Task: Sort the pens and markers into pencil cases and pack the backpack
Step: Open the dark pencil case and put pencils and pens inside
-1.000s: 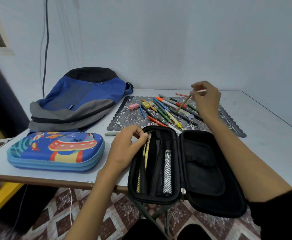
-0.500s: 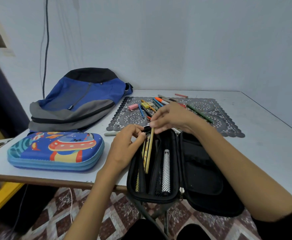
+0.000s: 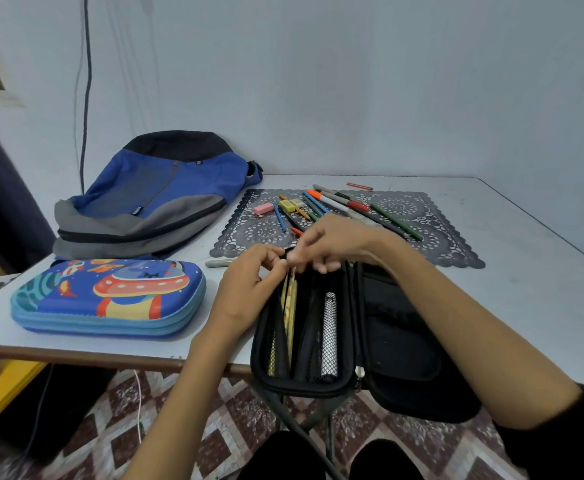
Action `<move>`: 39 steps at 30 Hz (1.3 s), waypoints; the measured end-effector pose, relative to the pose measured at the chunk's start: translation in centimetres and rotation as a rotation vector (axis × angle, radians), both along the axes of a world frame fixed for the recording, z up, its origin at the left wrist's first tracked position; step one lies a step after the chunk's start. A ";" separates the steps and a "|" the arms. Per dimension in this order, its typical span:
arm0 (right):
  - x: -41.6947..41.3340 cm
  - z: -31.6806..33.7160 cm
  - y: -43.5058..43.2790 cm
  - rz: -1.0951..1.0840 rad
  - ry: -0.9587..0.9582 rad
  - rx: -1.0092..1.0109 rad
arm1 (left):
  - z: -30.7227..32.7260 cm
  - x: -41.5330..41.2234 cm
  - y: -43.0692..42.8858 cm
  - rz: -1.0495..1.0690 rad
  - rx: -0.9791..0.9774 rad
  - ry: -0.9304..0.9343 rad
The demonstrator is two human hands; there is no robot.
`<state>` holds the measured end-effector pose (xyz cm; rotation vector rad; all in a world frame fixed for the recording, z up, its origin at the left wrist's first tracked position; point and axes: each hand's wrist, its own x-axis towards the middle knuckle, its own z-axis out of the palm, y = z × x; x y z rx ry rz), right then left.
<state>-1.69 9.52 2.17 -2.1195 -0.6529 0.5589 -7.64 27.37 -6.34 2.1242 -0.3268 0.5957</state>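
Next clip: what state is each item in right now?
Black case: open, overhanging table edge.
Blue case: closed.
Backpack: lying flat, zipped.
Pencil: mostly inside black case.
Pens: loose on mat.
Left hand: pinching black case pocket.
Right hand: pinching pencil top.

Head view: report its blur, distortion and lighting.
Head view: soft, even light, faint shadows; slight motion blur on the left hand and right hand over the open black zip pencil case; wide-angle stretch toward the edges, where patterned floor tiles smear.
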 end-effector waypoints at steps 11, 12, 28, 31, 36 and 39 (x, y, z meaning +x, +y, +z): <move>5.7 -0.6 -3.9 -0.703 -0.113 0.364 | 0.1 -0.3 -0.2 0.009 -0.008 0.032; 5.8 -1.1 -4.0 -0.682 -0.151 0.262 | 0.2 -0.3 -0.2 0.008 -0.008 0.034; 5.7 -2.3 -2.3 -0.666 -0.531 0.046 | 0.2 -0.3 -0.1 0.003 -0.018 0.050; 4.9 -0.3 -2.4 -0.656 -0.366 0.578 | 0.1 -0.3 -0.1 -0.001 -0.017 0.050; 3.8 2.0 -2.4 -0.508 -0.133 0.728 | -0.1 -0.1 0.0 -0.002 -0.013 0.044; 3.4 1.5 -2.2 -0.384 -0.055 0.614 | 0.0 -0.2 -0.1 0.000 -0.011 0.050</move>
